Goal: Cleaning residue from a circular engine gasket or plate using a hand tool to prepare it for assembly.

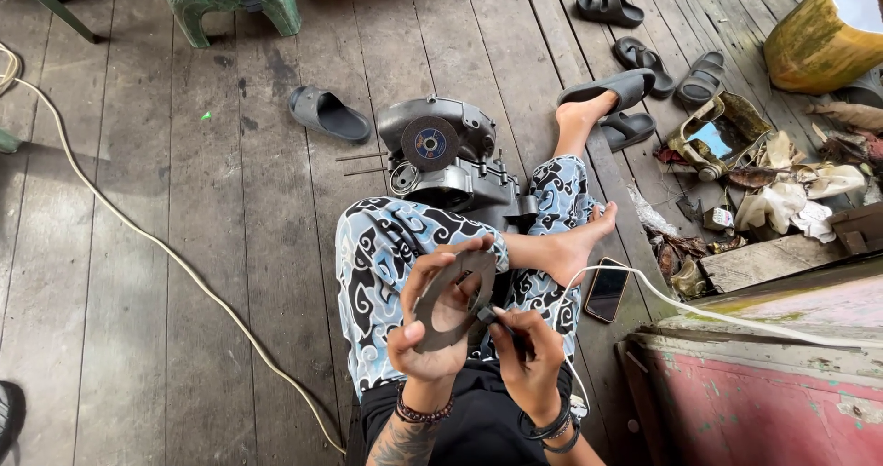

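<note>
A flat grey ring-shaped gasket [448, 300] is held upright over the lap, gripped at its lower rim by the closed fingers of the left hand [432, 337], while the right hand [529, 356] is closed on a small dark tool [486, 315] touching the ring's inner edge. Just beyond the knees a grey engine casing [451, 158] is seen on the plank floor [184, 199], a dark disc with a round blue label [430, 143] lying on it. Open boards are noted left, crossed by a white cable [138, 231]; a phone [606, 288] and a pink crate [763, 402] crowd the right.
</note>
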